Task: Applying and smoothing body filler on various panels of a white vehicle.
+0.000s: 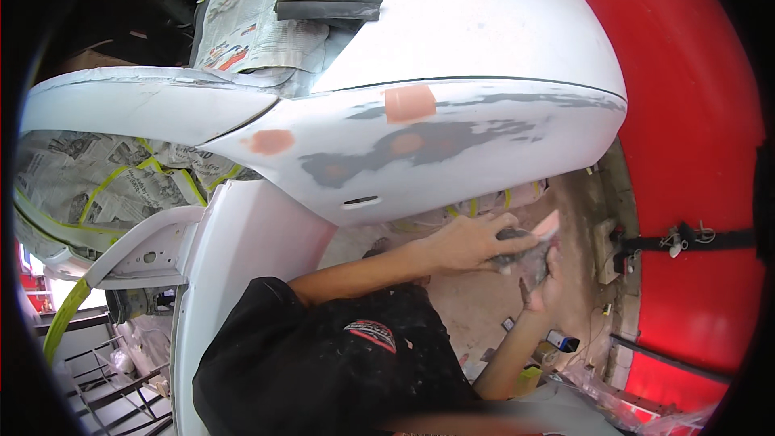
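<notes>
My left hand (481,244) reaches out right of centre, its fingers closed around a dark grey, smudged sheet (529,263) that looks like sandpaper. A pale pink flat piece (549,226) sticks up from the same bundle; its kind is hard to tell. From below, my right hand (550,289) grips the sheet's right side, thumb up. Both hands are apart from the white car body panel (484,163) behind them. That panel carries grey sanded areas (452,139) and several orange-brown filler patches (410,103).
Newspaper (266,24) masks the car's openings, held by yellow-green tape (105,194). Folded dark grey sheets (329,5) lie on top. An open white door (242,234) stands at left. A red wall (694,113) bounds the right. Small items, including a blue-and-white container (563,341), lie on the floor.
</notes>
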`<state>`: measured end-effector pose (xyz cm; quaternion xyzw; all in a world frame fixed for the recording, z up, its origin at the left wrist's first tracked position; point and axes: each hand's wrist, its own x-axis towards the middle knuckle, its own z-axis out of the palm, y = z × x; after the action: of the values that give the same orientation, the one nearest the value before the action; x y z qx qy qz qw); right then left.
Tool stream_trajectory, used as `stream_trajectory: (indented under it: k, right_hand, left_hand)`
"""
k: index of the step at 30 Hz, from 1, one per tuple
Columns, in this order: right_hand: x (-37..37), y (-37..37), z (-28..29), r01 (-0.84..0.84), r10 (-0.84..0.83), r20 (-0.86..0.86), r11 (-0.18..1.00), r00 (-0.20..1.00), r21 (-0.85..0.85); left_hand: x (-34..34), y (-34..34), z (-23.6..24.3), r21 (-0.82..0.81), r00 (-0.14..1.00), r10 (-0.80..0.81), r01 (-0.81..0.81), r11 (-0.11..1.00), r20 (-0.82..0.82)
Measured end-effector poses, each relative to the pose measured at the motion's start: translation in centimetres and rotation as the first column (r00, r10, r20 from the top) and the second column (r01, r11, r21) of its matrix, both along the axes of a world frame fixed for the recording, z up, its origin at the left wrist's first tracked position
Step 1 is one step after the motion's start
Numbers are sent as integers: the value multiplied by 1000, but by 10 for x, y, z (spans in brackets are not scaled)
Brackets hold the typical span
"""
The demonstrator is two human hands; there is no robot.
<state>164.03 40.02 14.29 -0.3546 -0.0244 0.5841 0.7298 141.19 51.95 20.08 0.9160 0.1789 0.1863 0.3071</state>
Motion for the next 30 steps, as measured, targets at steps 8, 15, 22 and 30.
stream_trajectory:
  k: [8,15,22,30]
  right_hand:
    - [-80,9,97,-132,-86,996,987,27,89]
    - [-62,-4,108,-293,-41,923,953,-382,-79]
    - [-34,-7,158,-212,-86,723,973,-686,-86]
    - [-59,-2,171,-305,-176,623,946,-762,-106]
  left_hand:
    - [12,-5,-9,-955,754,656,162,-248,-43]
    - [-8,1,-8,-818,767,632,432,-380,112]
    - [-28,38,35,-912,871,402,375,-169,283]
    - [-11,65,43,-984,956,247,133,118,159]
